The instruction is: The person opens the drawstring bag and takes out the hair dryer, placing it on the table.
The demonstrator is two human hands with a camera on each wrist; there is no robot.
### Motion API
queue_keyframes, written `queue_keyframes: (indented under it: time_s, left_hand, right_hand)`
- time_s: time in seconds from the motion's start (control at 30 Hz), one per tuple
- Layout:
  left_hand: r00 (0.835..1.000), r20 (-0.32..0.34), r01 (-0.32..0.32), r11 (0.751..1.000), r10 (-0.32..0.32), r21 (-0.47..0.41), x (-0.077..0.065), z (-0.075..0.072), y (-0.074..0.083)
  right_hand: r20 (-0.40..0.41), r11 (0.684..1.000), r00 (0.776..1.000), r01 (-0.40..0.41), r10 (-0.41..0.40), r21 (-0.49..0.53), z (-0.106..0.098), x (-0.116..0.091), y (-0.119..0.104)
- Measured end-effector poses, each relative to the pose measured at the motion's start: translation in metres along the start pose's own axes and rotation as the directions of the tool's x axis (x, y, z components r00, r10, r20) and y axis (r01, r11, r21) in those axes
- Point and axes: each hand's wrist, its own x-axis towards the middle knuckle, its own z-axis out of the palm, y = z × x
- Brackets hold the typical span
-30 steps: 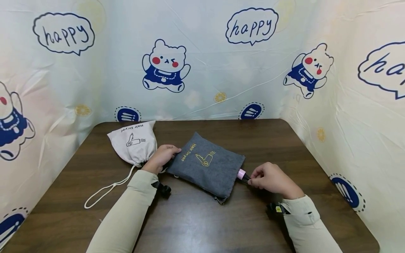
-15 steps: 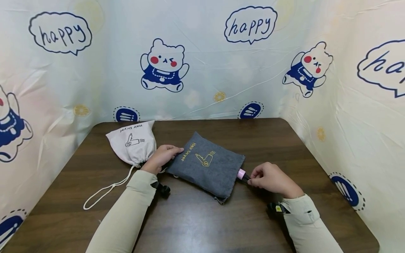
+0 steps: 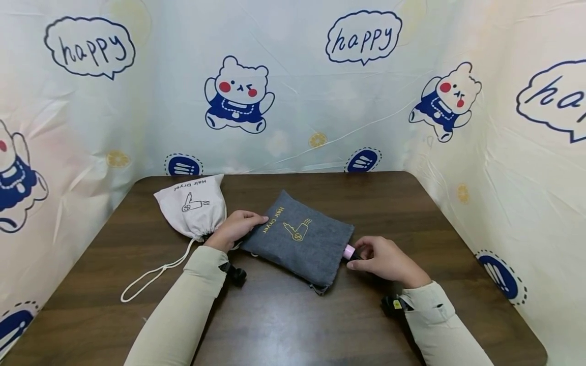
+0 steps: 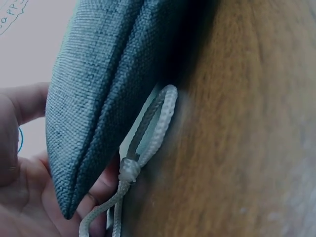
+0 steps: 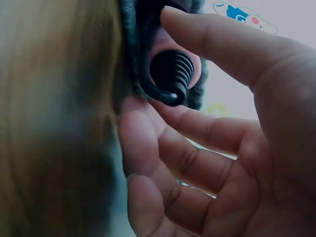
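A grey cloth bag (image 3: 297, 239) with a yellow "Hair Dryer" print lies on the table. From its right end pokes the pink handle end of a hair dryer (image 3: 349, 251), with a black ribbed cord sleeve (image 5: 180, 71) and looped black cord (image 5: 144, 64). My right hand (image 3: 384, 258) holds this end, thumb on one side and bent fingers on the other; the rest of the dryer is hidden. At the bag's left corner, my left hand (image 3: 235, 227) pinches the cloth, thumb above and fingers underneath. A white drawstring (image 4: 160, 123) hangs below that corner in the left wrist view.
Behind my left hand lies a white drawstring pouch (image 3: 194, 206), also printed with a hair dryer. Its long cord loop (image 3: 153, 278) stretches toward the front left. Patterned curtains (image 3: 297, 101) surround the brown wooden table (image 3: 284, 325).
My right hand has shifted left, from the black cord sleeve up to the handle end by the bag's mouth. The left hand has slid slightly right over the bag corner; the bag stays put.
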Motion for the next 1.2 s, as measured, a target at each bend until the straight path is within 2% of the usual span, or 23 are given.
queue_keyframes:
  time_s: [0.47,0.87,1.2]
  left_hand:
    - [0.994,0.011,-0.112,0.994,0.111,0.012,-0.002,0.002,-0.002]
    - [0.996,0.031,-0.083,0.997,0.083,-0.012,-0.005,-0.002,-0.003]
    - [0.997,0.016,-0.073,0.996,0.074,-0.051,-0.006,-0.002,-0.003]
  right_hand:
    - [-0.061,0.999,0.998,0.015,-0.017,-0.029,0.011,-0.001,-0.006]
    - [-0.063,0.999,0.998,0.029,-0.030,-0.016,0.012,0.003,-0.004]
    - [-0.051,1.000,0.999,0.007,-0.008,-0.013,0.011,0.003,-0.005]
